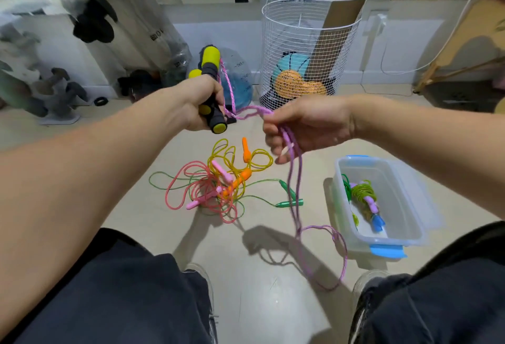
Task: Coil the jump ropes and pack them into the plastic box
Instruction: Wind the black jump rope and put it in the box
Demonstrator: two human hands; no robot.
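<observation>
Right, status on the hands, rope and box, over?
Left hand gripping yellow-black foam handles; right hand holding pink braided rope. Clear plastic box open. Tangled ropes on floor.

Indoor light, even and fairly bright, from above. Soft grey shadows fall on the pale floor (169, 152) under the hanging pink rope (297, 179) and beside the plastic box (404, 240) (edges diffuse, none hard). Dull sheen on the floor near the bottom centre. Strong wide-angle bending: wire basket (308, 29) and walls lean outward. Left edge smeared and soft, clear bags (131, 15) blurred; top right corner also blurred. Centre reasonably sharp.
</observation>
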